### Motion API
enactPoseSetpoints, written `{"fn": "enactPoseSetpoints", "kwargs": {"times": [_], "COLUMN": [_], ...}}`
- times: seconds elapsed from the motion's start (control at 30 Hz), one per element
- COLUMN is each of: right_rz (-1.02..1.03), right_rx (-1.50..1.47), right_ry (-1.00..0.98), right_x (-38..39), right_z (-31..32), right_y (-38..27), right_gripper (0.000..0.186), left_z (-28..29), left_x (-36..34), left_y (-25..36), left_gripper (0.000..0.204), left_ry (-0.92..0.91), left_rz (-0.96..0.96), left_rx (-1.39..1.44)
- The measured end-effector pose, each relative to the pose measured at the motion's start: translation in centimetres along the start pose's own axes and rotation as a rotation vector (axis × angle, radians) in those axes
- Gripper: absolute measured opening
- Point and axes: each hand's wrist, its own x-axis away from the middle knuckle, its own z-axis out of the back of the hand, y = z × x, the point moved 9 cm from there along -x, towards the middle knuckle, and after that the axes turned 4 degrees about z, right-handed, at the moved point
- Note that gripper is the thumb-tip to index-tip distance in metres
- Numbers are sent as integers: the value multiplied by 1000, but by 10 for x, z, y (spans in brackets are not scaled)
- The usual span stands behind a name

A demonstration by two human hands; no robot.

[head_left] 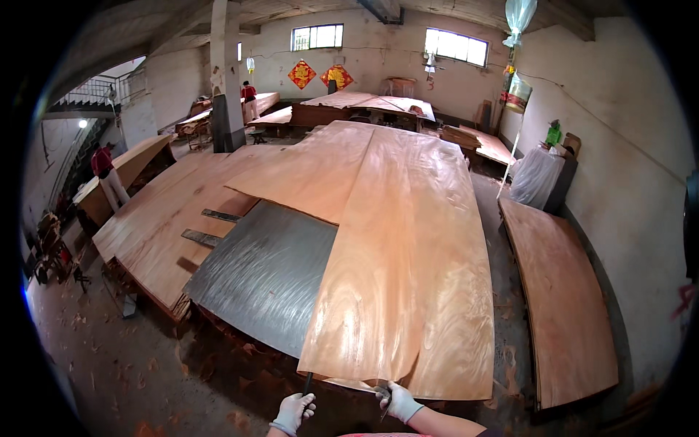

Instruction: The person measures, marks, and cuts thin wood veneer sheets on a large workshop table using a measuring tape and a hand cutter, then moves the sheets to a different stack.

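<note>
A wide sheet of thin wood veneer (393, 277) with glossy, wavy grain covers most of the table in front of me, and its near edge lifts slightly. My left hand (293, 413), in a white glove, is closed around a thin dark rod-like tool (309, 383) that points up at the sheet's near left corner. Also gloved, my right hand (400, 402) is closed at the near edge of the sheet, around a small dark tool whose kind I cannot make out. Left of the veneer shows a dark, scuffed tabletop (266, 266).
Two dark strips (202, 238) jut left from the tabletop toward a stack of veneer (171, 211). Another stack (561, 306) lies low on the right. Wood scraps litter the floor. Two other people (106, 169) stand at far stacks, near a pillar (227, 80).
</note>
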Motion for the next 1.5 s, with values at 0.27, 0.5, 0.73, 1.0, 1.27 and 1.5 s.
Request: {"fn": "enactPoseSetpoints", "kwargs": {"times": [0.27, 0.5, 0.73, 1.0, 1.27, 1.5], "right_rz": [342, 411, 469, 474, 454, 436], "right_rx": [930, 864, 204, -69, -94, -520], "right_ry": [-112, -125, 13, -86, -225, -605], "right_x": [58, 42, 81, 146, 288, 424], "right_z": [-91, -139, -82, 75, 292, 419], "right_y": [5, 3, -56, -139, -265, -364], "right_gripper": [41, 41, 36, 38, 62, 60], "left_z": [0, -96, -186, -208, -364, -530], "left_x": [10, 70, 105, 17, 10, -31], "left_y": [-9, 11, 10, -104, -223, -327], "left_gripper": [19, 34, 21, 30, 19, 36], "left_ry": [-138, -609, -488, -417, -312, -306], "left_rz": [-31, -32, -486, -172, 51, 507], "left_rx": [94, -709, -696, -515, -225, 347]}}
